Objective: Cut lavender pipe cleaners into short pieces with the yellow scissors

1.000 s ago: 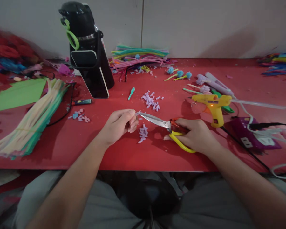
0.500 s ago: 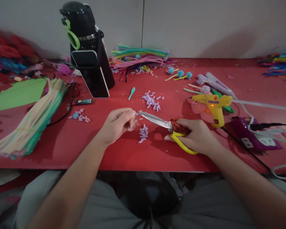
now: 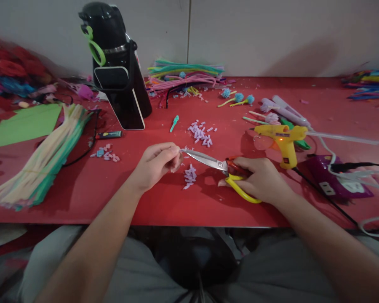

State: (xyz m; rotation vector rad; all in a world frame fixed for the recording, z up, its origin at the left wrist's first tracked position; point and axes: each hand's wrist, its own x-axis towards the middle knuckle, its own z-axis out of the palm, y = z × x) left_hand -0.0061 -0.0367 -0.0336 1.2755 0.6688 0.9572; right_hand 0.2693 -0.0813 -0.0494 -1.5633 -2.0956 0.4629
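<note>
My right hand (image 3: 259, 179) grips the yellow and orange handles of a pair of scissors (image 3: 219, 166), whose blades point left and meet near my left fingertips. My left hand (image 3: 156, 165) is pinched shut on a tiny lilac piece at the blade tips; the piece is almost hidden by my fingers. Just below the blades a small heap of short lilac cut pieces (image 3: 189, 176) lies on the red table (image 3: 177, 206). A second scatter of lilac pieces (image 3: 200, 132) sits a little farther back.
A yellow glue gun (image 3: 282, 141) stands right of my right hand, with a purple power strip (image 3: 337, 183) and cables beside it. A black flask (image 3: 116, 63) stands at the back left. Pipe cleaner bundles (image 3: 185, 73) lie behind, more pipe cleaners (image 3: 44, 160) and green paper (image 3: 25, 124) at left.
The scissors blades, slightly apart half a second ago, have come together at my left fingertips. Both hands stay in nearly the same place.
</note>
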